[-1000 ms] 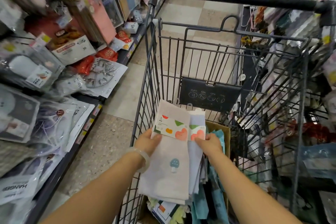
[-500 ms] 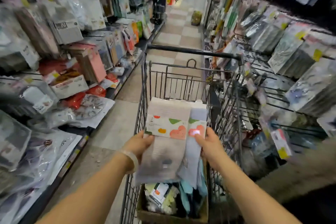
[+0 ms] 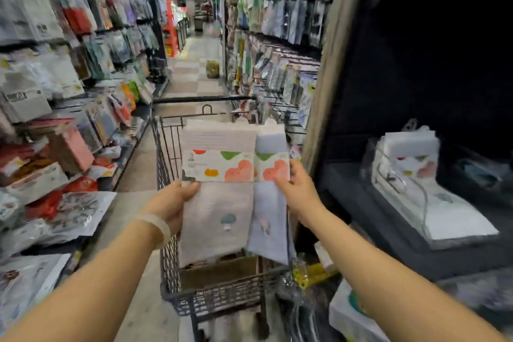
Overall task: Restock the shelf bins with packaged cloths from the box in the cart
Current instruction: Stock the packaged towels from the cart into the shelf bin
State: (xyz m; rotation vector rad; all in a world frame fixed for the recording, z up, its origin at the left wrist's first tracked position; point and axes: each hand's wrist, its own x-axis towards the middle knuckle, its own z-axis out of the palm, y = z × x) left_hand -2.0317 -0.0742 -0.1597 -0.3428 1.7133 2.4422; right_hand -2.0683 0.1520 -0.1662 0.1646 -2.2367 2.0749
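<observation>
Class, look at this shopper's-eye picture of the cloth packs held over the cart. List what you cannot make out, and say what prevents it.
Head view only:
- Box contents: hidden by the held cloth packs.
- Number of packs: they overlap.
- Band print: too small, blurred.
- Left hand and right hand fingers: behind the packs.
- Shelf bin on the right: dark, blurred.
- Left shelf labels: motion blur.

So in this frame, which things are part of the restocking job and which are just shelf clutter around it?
Part of the job:
- packaged cloths, held by left hand and right hand
- cardboard box in the cart
- shelf bin on the right, already holding matching cloths

Just lying about:
- pink boxes on the left shelf
- hanging packets on the right racks
- yellowish object on the aisle floor
</observation>
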